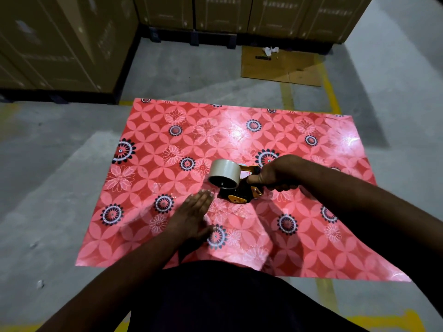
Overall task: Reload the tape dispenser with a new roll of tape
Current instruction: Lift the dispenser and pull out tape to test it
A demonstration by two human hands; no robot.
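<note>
A black and orange tape dispenser [242, 192] rests on a red flowered sheet [239, 130] spread over the floor. A whitish roll of tape [225, 173] sits on the dispenser's hub, at its left end. My right hand [278, 173] is closed around the dispenser's handle, which it hides. My left hand [191, 216] lies flat on the sheet with straight fingers, just left of the dispenser and below the roll, touching neither.
Stacked cardboard boxes [60, 44] on dark pallets line the left and far sides. A flat piece of cardboard [282, 68] with white scraps lies on the grey concrete floor beyond the sheet. Yellow floor lines [333, 97] run at the right.
</note>
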